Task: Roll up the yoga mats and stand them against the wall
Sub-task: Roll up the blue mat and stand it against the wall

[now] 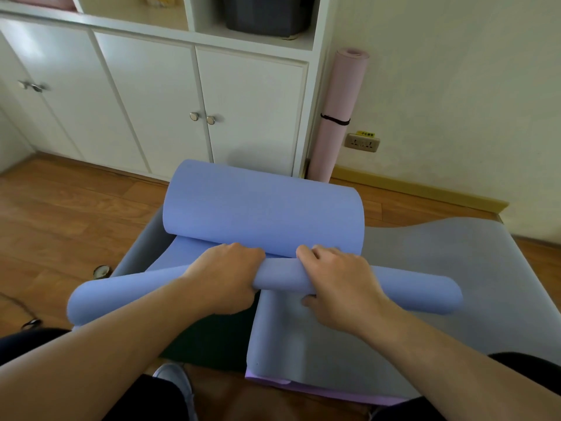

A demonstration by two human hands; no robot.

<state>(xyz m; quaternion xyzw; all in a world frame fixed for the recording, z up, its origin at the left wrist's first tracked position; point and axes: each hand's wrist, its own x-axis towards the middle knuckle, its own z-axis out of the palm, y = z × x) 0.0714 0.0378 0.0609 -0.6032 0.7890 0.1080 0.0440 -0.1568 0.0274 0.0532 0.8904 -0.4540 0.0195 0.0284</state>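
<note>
Gripping the blue mat roll point(282, 278) with both hands, left hand point(224, 278) and right hand point(340, 287) side by side, its long axis runs left-right, unrolled part ahead.

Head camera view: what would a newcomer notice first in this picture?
First, the blue yoga mat in the middle, half rolled, with the left hand and right hand gripping its tight roll side by side. Next, the pink rolled mat standing upright at the wall beside the white cabinet, held by a black band. A grey mat lies flat on the wooden floor beneath the blue one.
</note>
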